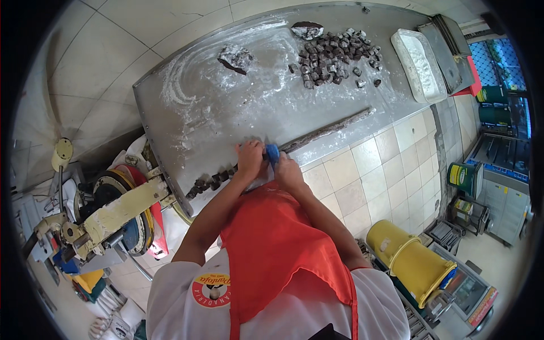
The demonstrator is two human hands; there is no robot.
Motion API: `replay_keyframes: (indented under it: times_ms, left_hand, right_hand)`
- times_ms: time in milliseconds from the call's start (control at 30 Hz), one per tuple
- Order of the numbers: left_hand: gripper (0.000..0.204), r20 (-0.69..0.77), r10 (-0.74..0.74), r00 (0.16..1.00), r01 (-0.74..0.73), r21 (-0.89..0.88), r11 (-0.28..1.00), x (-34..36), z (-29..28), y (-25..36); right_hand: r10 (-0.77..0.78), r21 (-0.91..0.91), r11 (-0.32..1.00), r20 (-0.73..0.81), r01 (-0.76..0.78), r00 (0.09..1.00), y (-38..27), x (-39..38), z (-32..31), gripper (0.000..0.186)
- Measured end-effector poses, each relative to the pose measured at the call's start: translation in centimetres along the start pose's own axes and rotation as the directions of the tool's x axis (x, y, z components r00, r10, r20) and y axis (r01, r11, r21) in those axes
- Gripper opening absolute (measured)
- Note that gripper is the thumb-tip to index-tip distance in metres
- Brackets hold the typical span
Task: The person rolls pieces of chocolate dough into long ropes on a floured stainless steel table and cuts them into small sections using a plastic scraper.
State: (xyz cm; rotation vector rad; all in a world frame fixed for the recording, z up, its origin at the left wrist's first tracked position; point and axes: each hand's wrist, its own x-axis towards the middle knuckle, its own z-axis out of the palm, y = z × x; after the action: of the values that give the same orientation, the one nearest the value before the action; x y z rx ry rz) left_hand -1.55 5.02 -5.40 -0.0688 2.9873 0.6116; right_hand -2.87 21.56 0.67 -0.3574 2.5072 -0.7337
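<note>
A long rope of dark dough [328, 129], dusted with flour, lies along the near edge of the metal table. My right hand [289, 173] is closed round a blue dough scraper [272, 153], which stands across the rope's left end. Just left of the blade, my left hand [250, 160] has its fingers bent over the dough and grips it; the fingers hide most of that part. A row of small cut dough pieces [212, 181] trails off to the left, beside my left forearm.
Toward the table's far side lies a pile of dark dough cubes [334, 56]. Two larger floury lumps [235, 58] [307, 30] sit nearby. A white tub of flour [419, 65] stands at the right end, beside stacked trays [445, 54]. A machine [122, 207] stands left of the table.
</note>
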Motion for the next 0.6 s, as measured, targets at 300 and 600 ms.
replay_keyframes:
  times_ms: [300,600]
  left_hand:
    - [0.043,0.082,0.017,0.996,-0.022,0.065,0.998,0.9,-0.1,2.3]
    - [0.035,0.043,-0.139,0.989,0.144,-0.123,0.982,2.2,-1.8,4.8]
  right_hand:
    - [0.018,-0.05,0.999,-0.032,-0.019,0.999,1.7,0.0,-1.2,0.021]
    - [-0.001,0.043,0.999,-0.073,0.005,0.997,2.3,-0.3,-5.2,0.021]
